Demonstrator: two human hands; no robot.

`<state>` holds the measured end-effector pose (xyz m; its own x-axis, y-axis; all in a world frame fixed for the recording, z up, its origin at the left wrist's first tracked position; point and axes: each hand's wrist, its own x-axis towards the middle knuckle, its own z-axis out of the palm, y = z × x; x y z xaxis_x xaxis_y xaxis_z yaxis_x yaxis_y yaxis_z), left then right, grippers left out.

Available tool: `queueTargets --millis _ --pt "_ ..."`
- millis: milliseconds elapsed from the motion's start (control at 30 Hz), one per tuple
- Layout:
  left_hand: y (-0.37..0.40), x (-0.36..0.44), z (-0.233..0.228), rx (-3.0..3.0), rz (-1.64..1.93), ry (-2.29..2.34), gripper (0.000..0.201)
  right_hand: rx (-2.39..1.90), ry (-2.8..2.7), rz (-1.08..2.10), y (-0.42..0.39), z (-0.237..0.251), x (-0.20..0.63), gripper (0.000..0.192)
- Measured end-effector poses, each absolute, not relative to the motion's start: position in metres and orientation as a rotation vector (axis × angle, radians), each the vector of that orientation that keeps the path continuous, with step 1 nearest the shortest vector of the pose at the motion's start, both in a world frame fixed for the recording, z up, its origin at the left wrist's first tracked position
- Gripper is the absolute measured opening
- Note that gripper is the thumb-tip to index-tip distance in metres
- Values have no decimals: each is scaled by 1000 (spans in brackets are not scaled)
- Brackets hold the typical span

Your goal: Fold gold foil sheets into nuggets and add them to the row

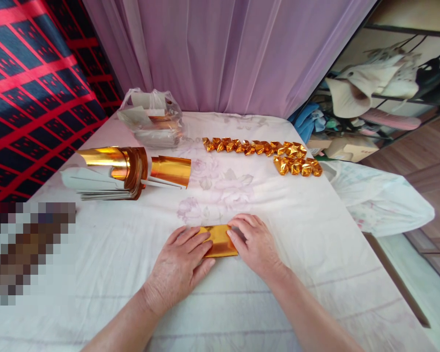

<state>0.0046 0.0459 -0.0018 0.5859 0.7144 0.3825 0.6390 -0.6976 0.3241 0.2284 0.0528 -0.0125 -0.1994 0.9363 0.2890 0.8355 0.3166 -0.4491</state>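
Gold sheet: a folded piece of gold foil paper [219,241] lies flat on the cloth-covered table [278,205], near its front edge, between the two hands; its long side runs left to right
Left hand: the left hand [181,261] lies palm down with fingers spread, fingertips on the left end of the sheet; it presses, it does not pinch
Right hand: the right hand [254,242] lies palm down, fingers loosely together, fingertips on the right end and upper edge of the sheet; likewise pressing flat
Step in hand: judged to be creasing a fold; hold one end still with one hand and run the other hand's fingertips along the fold line; keep the edges lined up before pressing hard, since foil paper is likely to keep any wrong crease; press against the flat surface, not in the air
Risk: the soft cloth may give under pressure, so the crease could come out blunt; firm, even strokes should help
Supply: a stack of gold sheets [124,171], some curled, lies well apart at the far left
Finished pieces: a row of small folded gold shapes [264,149] lies at the far side, right of centre
Bag: a clear plastic bag [152,122] sits behind the stack
Surroundings: a purple curtain [223,54] hangs behind the table
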Motion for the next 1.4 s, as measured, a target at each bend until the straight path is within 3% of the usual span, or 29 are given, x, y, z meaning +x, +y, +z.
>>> queueTargets --millis 167,500,1233,1400 --pt "44 6 0 2685 728 1149 31 -1640 -2109 292 57 -9 227 24" --pt "42 7 -3 2670 699 1172 30 -1894 -2305 571 83 32 223 14" --pt "44 6 -5 2678 726 1163 31 -1778 -2356 633 84 35 223 16" --pt "44 6 -5 2666 714 1157 30 -1810 -2196 905 86 39 221 15"
